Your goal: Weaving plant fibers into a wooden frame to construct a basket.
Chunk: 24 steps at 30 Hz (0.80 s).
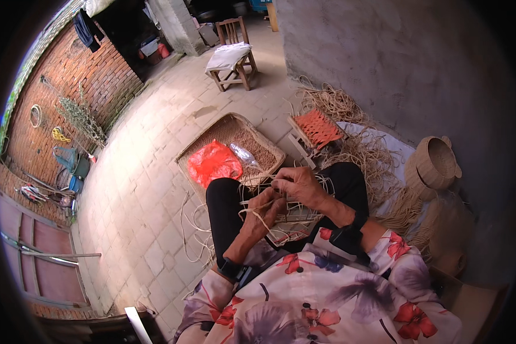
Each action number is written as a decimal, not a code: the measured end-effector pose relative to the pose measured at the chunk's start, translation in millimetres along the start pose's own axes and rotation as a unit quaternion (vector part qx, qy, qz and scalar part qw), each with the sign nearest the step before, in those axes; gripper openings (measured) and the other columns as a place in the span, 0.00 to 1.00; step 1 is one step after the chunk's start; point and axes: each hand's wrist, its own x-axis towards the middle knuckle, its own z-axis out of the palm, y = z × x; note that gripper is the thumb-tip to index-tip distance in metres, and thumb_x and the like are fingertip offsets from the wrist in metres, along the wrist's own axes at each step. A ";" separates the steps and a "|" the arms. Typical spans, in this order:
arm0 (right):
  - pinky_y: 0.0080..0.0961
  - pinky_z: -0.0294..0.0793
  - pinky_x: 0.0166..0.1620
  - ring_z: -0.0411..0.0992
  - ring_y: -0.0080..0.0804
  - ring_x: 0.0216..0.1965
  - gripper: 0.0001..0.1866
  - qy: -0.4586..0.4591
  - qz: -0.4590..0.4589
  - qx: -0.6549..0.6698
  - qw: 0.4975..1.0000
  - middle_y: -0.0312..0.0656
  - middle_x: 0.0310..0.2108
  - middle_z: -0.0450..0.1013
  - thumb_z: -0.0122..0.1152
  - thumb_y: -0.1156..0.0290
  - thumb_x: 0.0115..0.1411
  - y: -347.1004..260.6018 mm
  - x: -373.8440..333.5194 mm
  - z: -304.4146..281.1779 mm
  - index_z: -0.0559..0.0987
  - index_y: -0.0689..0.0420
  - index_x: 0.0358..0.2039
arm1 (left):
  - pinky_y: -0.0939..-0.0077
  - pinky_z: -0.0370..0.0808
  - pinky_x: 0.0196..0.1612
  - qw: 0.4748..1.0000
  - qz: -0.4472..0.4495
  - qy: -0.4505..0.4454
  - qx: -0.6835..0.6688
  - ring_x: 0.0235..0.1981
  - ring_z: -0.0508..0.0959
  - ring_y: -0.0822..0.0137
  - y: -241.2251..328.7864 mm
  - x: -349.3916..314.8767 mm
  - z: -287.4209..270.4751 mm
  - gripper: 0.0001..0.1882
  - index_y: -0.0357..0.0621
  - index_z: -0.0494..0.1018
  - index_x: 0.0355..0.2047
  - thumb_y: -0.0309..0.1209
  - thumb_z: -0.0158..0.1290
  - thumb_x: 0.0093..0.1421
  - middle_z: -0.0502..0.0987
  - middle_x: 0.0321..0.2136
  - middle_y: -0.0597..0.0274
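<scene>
Above my lap, my left hand [262,210] is closed with its fingers pinched round pale straw cord [251,213]. A little higher and to the right, my right hand [301,186] also pinches the cord, its fingertips close to the left ones. Loose strands loop around both hands and between my knees, where they form an open, loosely crossed piece whose shape is partly hidden by my hands. More ends of cord [196,229] trail over the outside of my left leg to the floor.
Just beyond my knees lies a shallow woven tray [233,118] with a red plastic bag [215,163] and brown grains. Right of it are a small red-webbed stool [317,127], heaped cord [378,163] and lidded round baskets [436,160] by the wall. A wooden chair [232,54] stands farther off.
</scene>
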 end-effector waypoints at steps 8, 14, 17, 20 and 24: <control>0.20 0.75 0.35 0.74 0.24 0.29 0.07 -0.051 0.013 0.122 0.991 0.38 0.28 0.76 0.61 0.72 0.58 -1.0 -48.4 -25.2 0.80 0.62 0.35 | 0.79 0.72 0.34 0.980 -0.086 -0.024 -0.181 0.28 0.77 0.73 -1.7 9.1 -3.8 0.08 0.39 0.69 0.28 0.30 0.52 0.61 0.76 0.24 0.62; 0.22 0.72 0.31 0.75 0.31 0.26 0.12 -0.231 -0.204 -0.072 0.949 0.42 0.26 0.76 0.63 0.73 0.56 -57.1 -65.8 -40.7 0.79 0.60 0.41 | 0.80 0.72 0.33 0.992 -0.075 -0.021 -0.104 0.27 0.76 0.74 -4.3 14.8 -7.3 0.06 0.40 0.68 0.27 0.25 0.54 0.58 0.76 0.25 0.63; 0.22 0.69 0.27 0.73 0.29 0.21 0.09 -0.301 -0.132 0.107 0.938 0.40 0.20 0.74 0.65 0.73 0.54 -76.9 -64.9 -74.4 0.80 0.60 0.36 | 0.81 0.73 0.33 0.987 -0.086 -0.028 -0.133 0.28 0.76 0.74 -4.7 14.1 -7.3 0.07 0.41 0.67 0.28 0.23 0.56 0.57 0.75 0.25 0.64; 0.22 0.69 0.28 0.73 0.29 0.23 0.05 -0.120 -0.055 0.039 0.991 0.39 0.22 0.74 0.65 0.73 0.53 -62.8 -45.1 -82.2 0.79 0.61 0.29 | 0.82 0.75 0.34 0.982 -0.075 -0.039 -0.171 0.28 0.77 0.74 -5.6 14.7 -6.9 0.09 0.41 0.66 0.31 0.21 0.56 0.56 0.75 0.27 0.65; 0.28 0.69 0.36 0.73 0.34 0.31 0.06 -0.036 -0.159 -0.146 0.976 0.39 0.26 0.73 0.64 0.74 0.49 -18.8 -32.4 -36.7 0.77 0.58 0.28 | 0.80 0.76 0.35 0.977 -0.069 -0.055 -0.192 0.29 0.78 0.72 -8.2 16.7 -9.0 0.11 0.41 0.65 0.34 0.19 0.56 0.56 0.74 0.29 0.64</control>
